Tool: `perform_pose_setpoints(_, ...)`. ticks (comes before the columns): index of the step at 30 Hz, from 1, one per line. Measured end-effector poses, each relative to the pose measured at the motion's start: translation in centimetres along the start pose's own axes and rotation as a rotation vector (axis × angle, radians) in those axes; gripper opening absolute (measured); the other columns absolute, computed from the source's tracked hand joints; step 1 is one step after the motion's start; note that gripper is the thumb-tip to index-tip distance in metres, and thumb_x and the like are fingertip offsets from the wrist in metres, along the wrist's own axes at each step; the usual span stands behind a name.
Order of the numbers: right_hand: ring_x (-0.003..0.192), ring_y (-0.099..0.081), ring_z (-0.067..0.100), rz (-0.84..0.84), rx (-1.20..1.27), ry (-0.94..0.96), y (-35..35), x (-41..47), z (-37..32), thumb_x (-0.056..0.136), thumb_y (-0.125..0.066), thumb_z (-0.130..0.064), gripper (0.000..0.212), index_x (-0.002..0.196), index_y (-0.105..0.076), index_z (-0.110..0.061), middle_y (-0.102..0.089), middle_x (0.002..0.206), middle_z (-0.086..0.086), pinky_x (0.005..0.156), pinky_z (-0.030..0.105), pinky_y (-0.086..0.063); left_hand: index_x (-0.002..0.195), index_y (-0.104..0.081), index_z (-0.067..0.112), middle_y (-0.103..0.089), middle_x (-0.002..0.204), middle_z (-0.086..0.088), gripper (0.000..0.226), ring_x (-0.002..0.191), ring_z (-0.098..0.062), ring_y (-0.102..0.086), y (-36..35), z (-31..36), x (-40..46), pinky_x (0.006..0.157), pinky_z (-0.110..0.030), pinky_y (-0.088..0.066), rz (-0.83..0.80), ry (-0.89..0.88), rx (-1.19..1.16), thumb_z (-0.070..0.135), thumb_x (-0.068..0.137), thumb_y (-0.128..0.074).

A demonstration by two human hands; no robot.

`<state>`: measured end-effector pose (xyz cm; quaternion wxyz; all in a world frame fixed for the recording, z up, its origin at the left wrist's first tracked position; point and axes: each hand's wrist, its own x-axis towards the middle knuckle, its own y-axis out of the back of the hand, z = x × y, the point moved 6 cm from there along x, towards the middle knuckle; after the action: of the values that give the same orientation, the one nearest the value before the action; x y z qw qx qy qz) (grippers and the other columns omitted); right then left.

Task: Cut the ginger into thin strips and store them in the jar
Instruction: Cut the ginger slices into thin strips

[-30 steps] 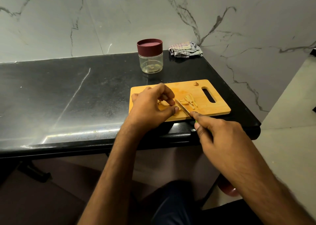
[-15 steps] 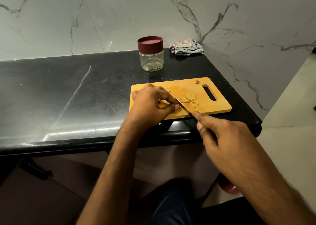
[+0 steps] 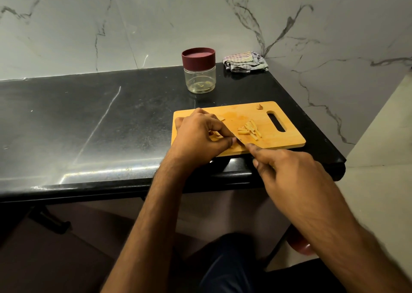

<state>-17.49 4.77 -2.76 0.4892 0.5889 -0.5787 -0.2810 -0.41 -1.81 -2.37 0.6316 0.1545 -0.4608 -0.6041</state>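
Left hand [image 3: 200, 136] curled over a small piece of ginger [image 3: 214, 136] on the near left part of the wooden cutting board [image 3: 287, 140], fingertips bent down and pinching it against the wood. Right hand [image 3: 289, 172] wrapped round the handle of a knife [image 3: 239, 140], forefinger stretched along the top; only a short length of blade seen, lying between the two hands and touching the board just beside the left fingertips. Handle itself hidden inside the fist.

Just right of the blade, a loose heap of cut ginger strips [image 3: 249, 129], pale yellow, near the board's slotted grip hole. One small ginger scrap [image 3: 259, 107] apart at the far edge of the board. Another sliver peeking out beyond the left knuckles.

Board set on a black stone counter [image 3: 89, 125], its near edge running close to the counter's rounded front lip. Counter's right end falling away shortly past the board. Wide bare stretch of counter lay to the left of the board, glossy and streaked with light.

Behind the board, well apart, stood a clear jar [image 3: 199, 78] with a maroon lid [image 3: 198, 57] on, upright; contents too faint to tell. Folded striped cloth [image 3: 245, 62] near the jar, in the back right corner against the marble wall [image 3: 111, 25].

No readable writing or label anywhere.
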Motion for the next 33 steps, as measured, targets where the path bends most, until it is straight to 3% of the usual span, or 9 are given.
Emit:
perform_pose_setpoints(6,0.08,-0.045,0.005,0.01,-0.034,-0.02,-0.1,-0.7,1.1,0.098,-0.04,-0.043,0.043,0.14,-0.034,-0.052,-0.047,0.088,-0.013,0.055,0.016,-0.031,0.079,-0.068,0.04,-0.064,0.088,0.026,0.011,0.108,0.002,-0.038,0.0,0.1,-0.1,0.089,-0.031,-0.015,0.008,-0.001,0.005,0.042,0.081,-0.079)
perform_pose_setpoints(13,0.085,-0.046,0.004,0.014,0.004,0.002,-0.1,-0.5,0.8,0.098,-0.04,-0.044,0.043,0.14,-0.036,-0.05,-0.052,0.098,-0.015,0.061,0.019,-0.035,0.111,-0.066,0.052,-0.052,0.11,0.022,0.021,0.116,-0.007,-0.032,-1.0,1.0,-0.2,0.092,-0.036,-0.018,-0.08,-0.09,0.217,0.043,0.093,-0.061)
perform_pose_setpoints(18,0.079,-0.049,0.004,0.06,0.042,0.024,0.1,-0.9,0.5,0.097,-0.042,-0.043,0.042,0.139,-0.041,-0.046,-0.055,0.092,-0.015,0.06,0.017,-0.037,0.117,-0.063,0.05,-0.058,0.1,0.023,0.027,0.112,-0.006,-0.038,-0.6,0.8,-0.3,0.092,-0.037,-0.02,-0.033,-0.089,0.137,0.042,0.091,-0.065)
perform_pose_setpoints(23,0.064,-0.047,-0.003,0.081,0.116,-0.02,0.6,-1.0,0.5,0.097,-0.045,-0.039,0.04,0.137,-0.045,-0.044,-0.045,0.072,-0.02,0.05,0.007,-0.029,0.1,-0.059,0.04,-0.066,0.091,0.022,0.025,0.107,0.0,-0.043,-0.2,0.0,-0.4,0.091,-0.034,-0.019,0.028,0.016,-0.005,0.045,0.083,-0.077)
perform_pose_setpoints(28,0.064,-0.047,-0.002,0.058,0.128,-0.021,0.5,-1.0,0.2,0.098,-0.044,-0.039,0.04,0.137,-0.045,-0.044,-0.049,0.078,-0.018,0.051,0.005,-0.029,0.081,-0.071,0.041,-0.066,0.091,0.025,0.008,0.108,-0.001,-0.041,-0.2,-0.3,-0.3,0.102,-0.047,-0.031,0.009,0.06,-0.025,0.044,0.08,-0.079)
perform_pose_setpoints(33,0.07,-0.049,0.003,0.049,0.094,0.005,0.6,-1.4,0.1,0.098,-0.044,-0.039,0.04,0.137,-0.044,-0.046,-0.052,0.081,-0.016,0.055,0.009,-0.033,0.075,-0.069,0.05,-0.066,0.09,0.026,0.016,0.11,-0.006,-0.047,-0.2,-0.2,-0.3,0.098,-0.055,-0.042,-0.001,0.053,-0.045,0.041,0.08,-0.08)
